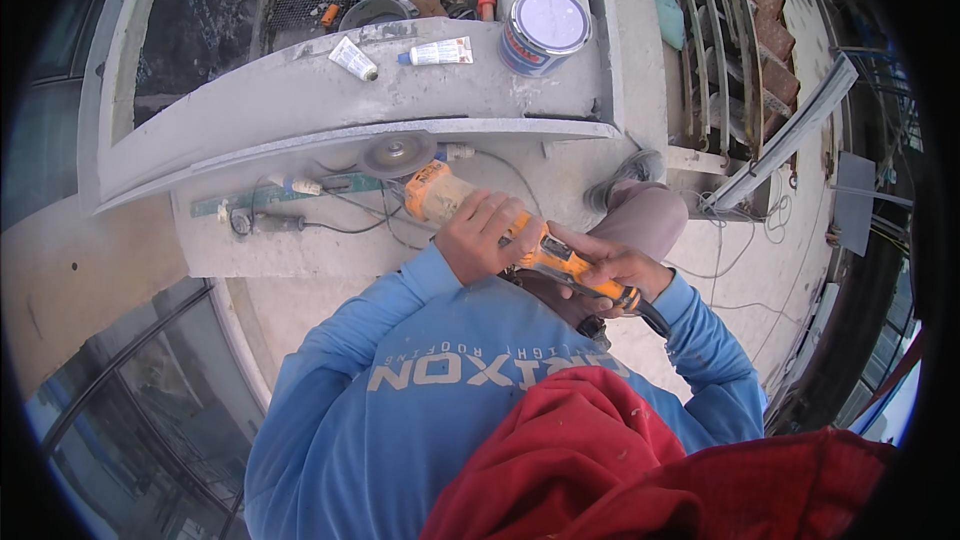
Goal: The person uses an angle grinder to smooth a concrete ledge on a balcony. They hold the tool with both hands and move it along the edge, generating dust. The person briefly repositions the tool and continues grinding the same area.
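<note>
The rear of an orange angle grinder, where the black cord leaves it, is gripped by the right hand. Farther forward, its body is wrapped by the left hand; both hands are thus clamped on the tool. Its long axis is slanted away and to the left, the round disc being carried at the far end, nearer the left hand. The disc is seen against a grey edge strip; whether that is touched cannot be told. Beyond, two tubes and a lidded bucket are set on a ledge.
</note>
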